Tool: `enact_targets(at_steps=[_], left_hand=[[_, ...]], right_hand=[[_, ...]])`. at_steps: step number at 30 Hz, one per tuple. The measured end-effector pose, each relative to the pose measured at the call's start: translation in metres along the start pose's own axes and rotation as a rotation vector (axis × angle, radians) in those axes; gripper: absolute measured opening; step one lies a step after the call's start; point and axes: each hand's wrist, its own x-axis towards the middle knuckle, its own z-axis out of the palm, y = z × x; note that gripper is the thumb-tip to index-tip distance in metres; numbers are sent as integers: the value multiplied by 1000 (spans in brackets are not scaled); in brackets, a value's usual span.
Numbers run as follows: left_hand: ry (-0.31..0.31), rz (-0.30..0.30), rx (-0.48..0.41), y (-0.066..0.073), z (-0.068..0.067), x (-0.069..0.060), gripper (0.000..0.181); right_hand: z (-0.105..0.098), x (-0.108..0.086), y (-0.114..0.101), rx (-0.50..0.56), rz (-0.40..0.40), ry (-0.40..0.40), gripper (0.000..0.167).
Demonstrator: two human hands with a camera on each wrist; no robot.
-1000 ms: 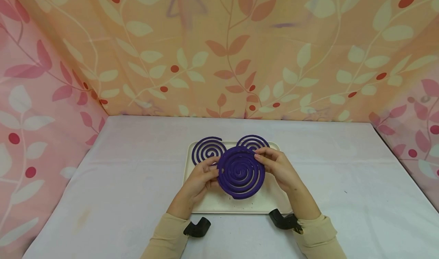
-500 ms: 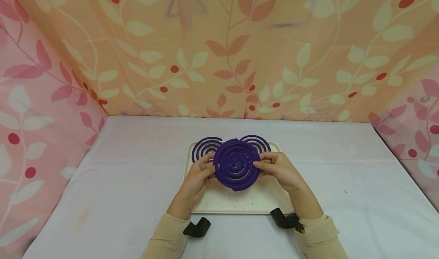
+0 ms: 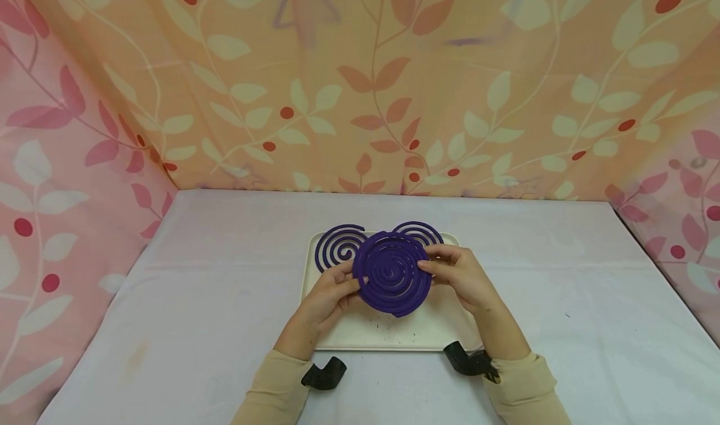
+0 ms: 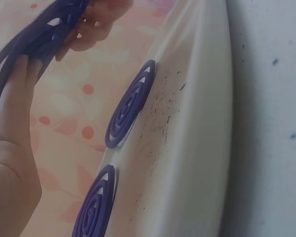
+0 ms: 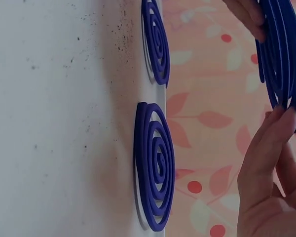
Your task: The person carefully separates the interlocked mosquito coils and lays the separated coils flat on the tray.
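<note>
Both hands hold a purple mosquito coil (image 3: 390, 274), with dense nested spirals, up above a cream tray (image 3: 394, 339). At its left edge my left hand (image 3: 323, 300) pinches it, thumb in front. My right hand (image 3: 464, 281) grips the upper right edge between thumb and fingers. Seen edge-on in the right wrist view, the held coil (image 5: 281, 54) shows layered strands. Two thinner single coils lie at the tray's far side: a left coil (image 3: 344, 250) and a right coil (image 3: 430, 232), partly hidden behind the held one.
Dark crumbs (image 4: 165, 106) are scattered on the tray. A white cloth (image 3: 197, 300) covers the table. Black curved pieces (image 3: 324, 374) sit at both wrists. Floral curtains (image 3: 360, 87) stand behind and at both sides.
The held coil first rose and went slightly left, then came back a little right and down, turning slightly. My right hand's grip shifted on its edge. The tray coils stayed put.
</note>
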Motion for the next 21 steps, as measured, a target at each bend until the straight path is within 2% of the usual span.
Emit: enact_targets(at_steps=[6, 10, 17, 21], left_hand=[[48, -23, 65, -3, 3, 1, 44], [58, -20, 98, -4, 2, 2, 43], [-70, 28, 191, -3, 2, 0, 40], [-102, 28, 174, -3, 2, -1, 35]], right_hand=[[4, 1, -1, -94, -51, 108, 33], [4, 0, -2, -124, -63, 125, 31], [2, -1, -3, -116, -83, 82, 25], [1, -1, -4, -103, -87, 55, 22]])
